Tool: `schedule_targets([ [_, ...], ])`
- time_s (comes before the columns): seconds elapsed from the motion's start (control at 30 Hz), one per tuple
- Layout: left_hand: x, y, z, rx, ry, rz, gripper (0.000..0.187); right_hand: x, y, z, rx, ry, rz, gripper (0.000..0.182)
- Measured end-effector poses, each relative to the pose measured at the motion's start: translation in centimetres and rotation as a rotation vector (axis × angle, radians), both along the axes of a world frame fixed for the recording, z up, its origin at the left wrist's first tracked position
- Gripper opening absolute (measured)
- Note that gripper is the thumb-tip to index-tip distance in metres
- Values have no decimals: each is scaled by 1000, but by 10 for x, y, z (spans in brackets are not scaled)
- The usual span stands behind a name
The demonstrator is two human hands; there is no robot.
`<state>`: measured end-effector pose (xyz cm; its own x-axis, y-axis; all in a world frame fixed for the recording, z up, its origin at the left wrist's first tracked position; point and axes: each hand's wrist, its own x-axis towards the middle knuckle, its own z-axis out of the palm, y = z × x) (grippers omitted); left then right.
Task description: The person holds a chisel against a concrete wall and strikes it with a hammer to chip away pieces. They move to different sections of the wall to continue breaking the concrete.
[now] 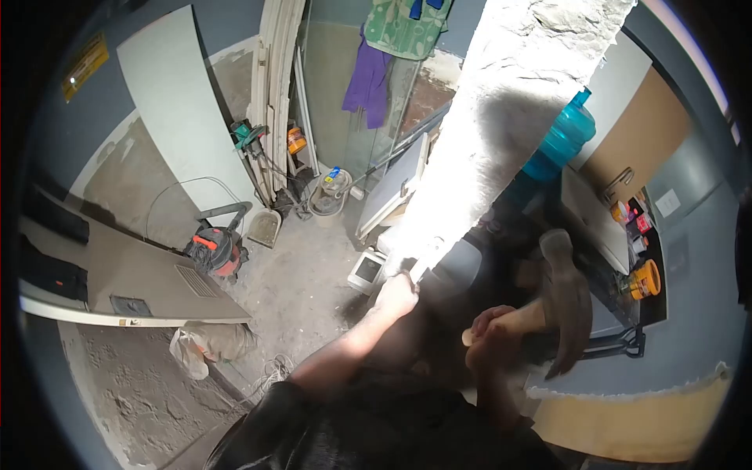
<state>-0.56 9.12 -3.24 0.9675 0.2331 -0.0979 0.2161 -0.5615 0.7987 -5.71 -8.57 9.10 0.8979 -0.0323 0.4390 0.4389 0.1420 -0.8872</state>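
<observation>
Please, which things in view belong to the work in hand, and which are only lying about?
Seemingly in the work:
hammer, in the right hand
rough wall edge, by the left hand; glare obscures anything held there

Seemingly just around:
vacuum cleaner
turquoise water bottle
purple cloth, hanging
orange tub

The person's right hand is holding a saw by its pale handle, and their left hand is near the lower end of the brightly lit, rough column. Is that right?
Not quite: the tool is a hammer, not a saw, as the head view shows. The right hand does hold its pale handle, and the left hand is near the lower end of the column.
</observation>
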Motion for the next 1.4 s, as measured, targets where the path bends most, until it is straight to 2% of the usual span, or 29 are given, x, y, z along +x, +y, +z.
schedule_targets([
  [0.03,0,-3,-1,1,-2,12,27,3,-6,-10,1,-2,12,43],
  [0.1,0,-7,-4,-5,-28,36,27,18,-32,-72,-360,247,30,35],
  [0.13,-1,-9,-7,2,-115,66,27,26,-12,-77,-658,-37,-113,27],
  [0.17,-1,-11,-10,2,-117,72,27,14,-15,-58,-881,26,-121,26],
  [0.23,-1,-13,-13,-16,-93,92,27,23,-20,-66,-918,218,-65,28],
  [0.33,-1,-17,-11,-8,-95,93,26,23,-33,-58,-799,258,-61,30],
  [0.37,0,-19,-11,-12,-94,101,26,21,-35,-55,-804,256,-53,30],
  [0.43,-1,-22,-11,-10,-108,121,26,14,-35,-48,-500,159,-48,29],
  [0.47,-2,-23,-12,-9,-100,125,26,14,-35,-44,-506,46,-28,24],
  [0.5,-1,-25,-12,-2,-105,131,25,20,-43,-62,-505,52,-26,24],
  [0.57,-3,-26,-9,5,-114,132,25,28,-39,-70,-972,-374,-166,24],
  [0.6,-4,-27,-8,-13,-108,142,25,25,-35,-75,-846,-304,-95,26],
  [0.63,-4,-28,-7,-31,-104,153,26,20,-30,-71,-936,120,-39,27],
  [0.7,-4,-33,-34,11,-118,129,25,31,-31,-80,-1039,289,62,23],
  [0.73,-3,-33,-45,55,-134,119,23,28,-29,-75,-1035,282,66,23],
  [0.77,-3,-33,-42,58,-60,129,25,22,-27,-68,-959,195,29,24],
  [0.83,-7,-44,-40,58,-127,183,29,12,-34,-68,-891,139,-17,25],
  [0.87,-12,-50,-39,54,-115,170,29,9,-42,-70,-832,-27,-58,24],
  [0.97,-29,-57,-27,0,-176,-72,33,13,-54,-65,-685,-419,-278,17],
  [1.03,-36,-56,-41,-58,-207,-262,31,21,-80,-86,-654,-349,-254,16],
  [1.07,-39,-54,-52,-120,-202,-293,33,31,-97,-110,-620,-279,-163,15],
  [1.1,-45,-53,-59,-117,-199,-291,33,33,-108,-131,-535,-297,-94,16],
  [1.17,-52,-51,-68,-95,-122,-162,36,23,-130,-175,-597,-127,-173,20],
  [1.2,-55,-51,-68,-88,-140,-63,40,38,-144,-201,-859,-762,-404,24],
  [1.23,-58,-50,-68,-59,-66,-24,39,20,-115,-129,-660,-299,-231,22],
  [1.3,-56,-52,-52,-27,-39,38,44,14,-154,-164,-631,301,160,24],
  [1.33,-52,-55,-46,-19,-30,51,44,19,-157,-170,-624,306,176,24],
  [1.4,-39,-65,-35,21,-231,45,39,31,-157,-174,-657,165,149,40],
])
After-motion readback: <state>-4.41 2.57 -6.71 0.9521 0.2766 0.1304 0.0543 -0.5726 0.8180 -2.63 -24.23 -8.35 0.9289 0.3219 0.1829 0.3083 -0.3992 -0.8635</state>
